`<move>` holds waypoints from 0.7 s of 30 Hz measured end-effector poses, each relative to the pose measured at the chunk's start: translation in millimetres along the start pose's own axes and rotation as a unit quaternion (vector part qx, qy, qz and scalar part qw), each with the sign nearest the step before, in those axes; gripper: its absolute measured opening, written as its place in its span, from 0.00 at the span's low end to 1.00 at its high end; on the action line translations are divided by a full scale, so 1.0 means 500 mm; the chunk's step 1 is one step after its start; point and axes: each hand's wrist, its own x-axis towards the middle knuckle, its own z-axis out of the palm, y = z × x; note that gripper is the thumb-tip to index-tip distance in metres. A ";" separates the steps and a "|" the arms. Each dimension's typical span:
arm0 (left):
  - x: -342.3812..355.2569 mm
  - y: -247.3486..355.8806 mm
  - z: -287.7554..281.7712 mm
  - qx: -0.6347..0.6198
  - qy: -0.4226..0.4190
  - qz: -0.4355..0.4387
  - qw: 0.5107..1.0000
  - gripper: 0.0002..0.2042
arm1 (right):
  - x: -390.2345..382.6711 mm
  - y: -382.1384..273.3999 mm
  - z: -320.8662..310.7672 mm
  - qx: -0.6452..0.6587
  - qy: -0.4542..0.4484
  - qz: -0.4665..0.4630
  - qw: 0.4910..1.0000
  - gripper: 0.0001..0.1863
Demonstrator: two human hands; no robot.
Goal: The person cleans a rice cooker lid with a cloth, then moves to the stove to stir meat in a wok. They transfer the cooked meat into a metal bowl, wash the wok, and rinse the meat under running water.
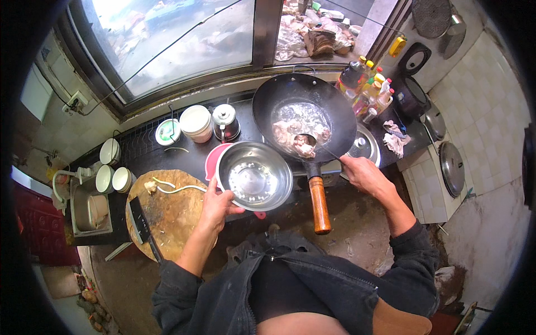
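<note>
My left hand [216,207] grips the stainless-steel bowl [252,174] by its left rim, and my right hand [364,176] is closed round the handle of the ladle [330,153], its head down among the pale meat chunks [283,133] in the black wok [268,107]! The bowl's far edge comes right up to the wok's near rim; whether they touch, I can't tell. The wooden wok handle [319,206] points back between my forearms, leaving a gap to the bowl on its left. Tight over left: the cleaver [140,222] lies along the left edge of the round chopping board [178,212], its grip reaching toward my sleeve. Dark countertop [146,157] beyond, sauce bottles [369,86] crowding the wok, sink [84,195] far left, window [178,47] behind, tiled wall [466,106] rightward.
</note>
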 end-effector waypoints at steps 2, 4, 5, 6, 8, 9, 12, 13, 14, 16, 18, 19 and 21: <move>-0.002 0.001 0.002 0.006 -0.005 -0.002 1.000 0.36 | -0.009 0.006 -0.007 0.048 0.004 -0.008 0.999 0.11; -0.003 0.000 0.005 0.013 -0.007 -0.009 1.000 0.36 | -0.013 0.015 -0.017 0.114 -0.025 0.018 0.993 0.14; -0.004 -0.001 0.007 0.013 -0.010 -0.006 1.000 0.36 | -0.012 0.021 -0.024 0.156 -0.056 0.047 0.985 0.15; -0.004 -0.002 0.009 0.016 -0.010 -0.009 1.000 0.36 | -0.011 0.027 -0.031 0.201 -0.087 0.085 0.972 0.17; -0.003 -0.007 0.015 0.016 -0.011 -0.005 1.000 0.36 | -0.007 0.034 -0.045 0.262 -0.122 0.108 0.951 0.18; -0.003 -0.009 0.018 0.017 -0.011 -0.007 1.000 0.36 | -0.006 0.034 -0.052 0.291 -0.142 0.151 0.934 0.19; -0.001 -0.014 0.026 0.016 -0.015 -0.011 1.000 0.35 | -0.013 0.025 -0.078 0.434 -0.175 0.161 0.869 0.19; -0.001 -0.014 0.028 0.013 -0.018 -0.012 1.000 0.35 | -0.016 0.017 -0.086 0.466 -0.182 0.160 0.851 0.19; -0.002 -0.014 0.029 0.009 -0.020 -0.012 1.000 0.35 | -0.020 0.007 -0.094 0.480 -0.182 0.147 0.846 0.20; -0.005 -0.014 0.032 0.010 -0.016 -0.016 1.000 0.35 | -0.028 -0.020 -0.106 0.482 -0.181 0.140 0.845 0.20; -0.009 -0.013 0.034 0.013 -0.005 -0.022 1.000 0.35 | -0.035 -0.054 -0.107 0.467 -0.185 0.135 0.854 0.19; -0.011 -0.014 0.035 0.001 -0.009 -0.018 1.000 0.34 | -0.036 -0.079 -0.091 0.420 -0.161 0.121 0.885 0.19; -0.014 -0.018 0.034 -0.003 -0.007 -0.007 1.000 0.33 | -0.042 -0.121 -0.065 0.255 -0.110 0.014 0.960 0.18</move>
